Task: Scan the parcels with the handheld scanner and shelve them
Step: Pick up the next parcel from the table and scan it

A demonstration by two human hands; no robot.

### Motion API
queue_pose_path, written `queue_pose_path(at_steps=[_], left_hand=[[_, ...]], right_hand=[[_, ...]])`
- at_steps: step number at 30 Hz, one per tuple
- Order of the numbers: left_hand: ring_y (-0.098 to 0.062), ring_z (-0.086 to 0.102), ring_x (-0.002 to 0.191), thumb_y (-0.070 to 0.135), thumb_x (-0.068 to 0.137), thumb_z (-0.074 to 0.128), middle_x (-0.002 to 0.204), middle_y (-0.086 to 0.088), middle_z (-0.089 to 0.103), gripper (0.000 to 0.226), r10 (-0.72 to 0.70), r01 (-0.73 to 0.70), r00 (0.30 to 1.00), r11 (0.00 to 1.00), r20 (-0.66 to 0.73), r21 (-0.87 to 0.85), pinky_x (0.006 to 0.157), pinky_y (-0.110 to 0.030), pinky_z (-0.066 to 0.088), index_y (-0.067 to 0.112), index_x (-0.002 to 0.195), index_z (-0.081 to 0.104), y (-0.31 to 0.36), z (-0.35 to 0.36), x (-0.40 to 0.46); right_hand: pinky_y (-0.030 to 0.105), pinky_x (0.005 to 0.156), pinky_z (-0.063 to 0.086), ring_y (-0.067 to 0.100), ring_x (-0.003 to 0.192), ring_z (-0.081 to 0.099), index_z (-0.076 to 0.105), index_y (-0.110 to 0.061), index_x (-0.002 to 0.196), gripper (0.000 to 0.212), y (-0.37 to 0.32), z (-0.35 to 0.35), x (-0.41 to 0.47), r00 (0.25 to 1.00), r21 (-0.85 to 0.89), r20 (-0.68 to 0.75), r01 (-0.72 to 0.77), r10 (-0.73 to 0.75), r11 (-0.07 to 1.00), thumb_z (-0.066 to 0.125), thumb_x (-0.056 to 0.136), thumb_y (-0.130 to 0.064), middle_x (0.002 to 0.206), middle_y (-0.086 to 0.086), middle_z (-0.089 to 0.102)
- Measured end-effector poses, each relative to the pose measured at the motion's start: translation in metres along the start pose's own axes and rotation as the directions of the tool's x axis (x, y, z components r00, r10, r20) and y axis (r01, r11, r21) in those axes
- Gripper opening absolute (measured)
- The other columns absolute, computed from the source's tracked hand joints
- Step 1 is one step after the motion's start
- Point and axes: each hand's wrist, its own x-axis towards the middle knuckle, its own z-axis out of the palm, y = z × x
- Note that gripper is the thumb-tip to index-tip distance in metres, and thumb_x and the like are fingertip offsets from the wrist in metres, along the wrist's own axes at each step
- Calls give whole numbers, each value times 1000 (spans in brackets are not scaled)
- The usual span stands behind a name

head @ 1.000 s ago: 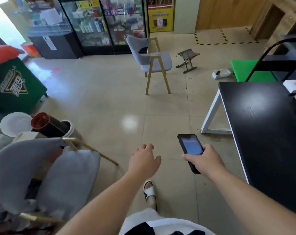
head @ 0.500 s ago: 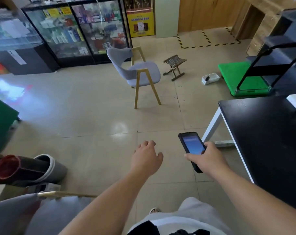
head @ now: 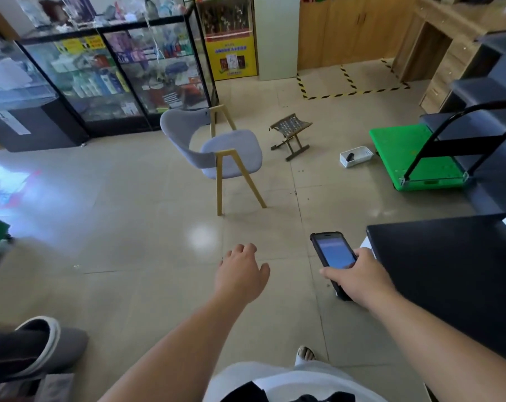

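I see a grey chair (head: 217, 158) with wooden legs standing mid-floor, a small folding stool (head: 290, 134) just to its right and a white basket (head: 356, 156) beyond that. A green platform cart (head: 402, 152) sits far right, a black table (head: 449, 271) near right, and glass display cabinets (head: 115, 74) line the far left.

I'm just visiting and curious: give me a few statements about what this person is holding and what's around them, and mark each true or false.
1. The right hand grips the handheld scanner. True.
2. The left hand carries a parcel. False: it holds nothing, fingers relaxed.
3. The scanner's screen is lit. True.
4. The grey chair lies tipped over. False: it stands upright on its wooden legs.
5. The green cart is stacked with parcels. False: its deck is bare.
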Motion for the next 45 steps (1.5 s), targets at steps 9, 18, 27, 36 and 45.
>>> queue_pose_path(at_steps=[9,18,27,36,45], left_hand=[[-26,46,139,51,104,47,151,-2,49,56,186,-201,974,973,126,117,113,-42,40,23,153,42,106,2,101],[-26,46,138,48,102,48,151,-1,48,55,484,-547,822,816,300,185,110,-43,42,23,151,43,235,21,190],[-27,49,132,47,101,48,145,-2,51,49,656,-802,580,563,483,198,107,-44,42,22,144,47,344,61,217],[-26,51,134,50,103,50,149,-1,49,53,706,-922,382,337,597,191,108,-44,44,25,150,45,434,117,171],[-27,49,134,43,103,54,151,-4,47,55,694,-910,385,397,608,122,105,-44,48,21,152,44,529,184,109]], right_hand=[[37,71,55,17,89,62,43,-19,127,77,25,-53,63,986,83,-70,-143,149,986,84,71,-53,104,-1,59],[41,79,57,19,86,64,44,-16,128,80,61,-115,98,859,343,-275,-332,432,879,89,71,-50,102,1,62],[45,79,60,20,85,67,43,-19,123,74,98,-134,89,634,651,-268,-436,725,621,85,71,-50,100,2,64],[38,73,58,16,88,62,34,-18,152,97,166,-164,62,440,813,-223,-409,870,415,84,76,-51,108,-2,58],[40,77,57,21,96,62,34,-16,151,97,261,-210,44,422,887,-141,-348,896,304,86,76,-50,110,2,59]])
